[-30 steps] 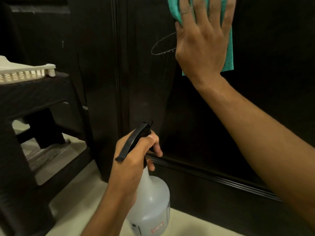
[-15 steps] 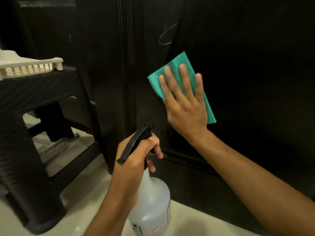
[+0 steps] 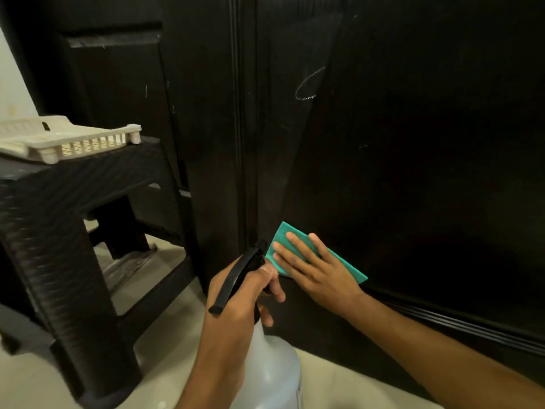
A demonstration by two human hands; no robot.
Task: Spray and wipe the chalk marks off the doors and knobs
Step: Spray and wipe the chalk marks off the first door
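Fingers (image 3: 274, 286) of the left hand (image 3: 236, 308) curl round the neck of the spray bottle (image 3: 271, 376), the thumb up by the black trigger head, so the bottle hangs low and ready with its nozzle turned toward the door. Just beyond, touching the bottle's nozzle or nearly so, the right hand (image 3: 317, 270) lies flat with fingers straight and spread on the teal cloth (image 3: 348, 268), pressing it against the dark door (image 3: 427, 172); a flat palm puts even pressure over the whole cloth, which suits wiping a broad panel. The cloth sits at the bottom of the recessed panel, its lower edge right at the raised moulding (image 3: 457, 323), so there is little room to go lower; open door surface lies above and to the right. To the left the panel ends at a vertical groove (image 3: 236, 113). Higher up, well apart from the cloth, a chalk loop (image 3: 306, 87) remains half drawn on the door, and a small fleck (image 3: 363, 146) sits lower right of it. Off to the far left, a dark woven stool (image 3: 88, 202) carries a white slotted tray (image 3: 67, 140), near enough to hem in the left arm's swing. No knob is in view.
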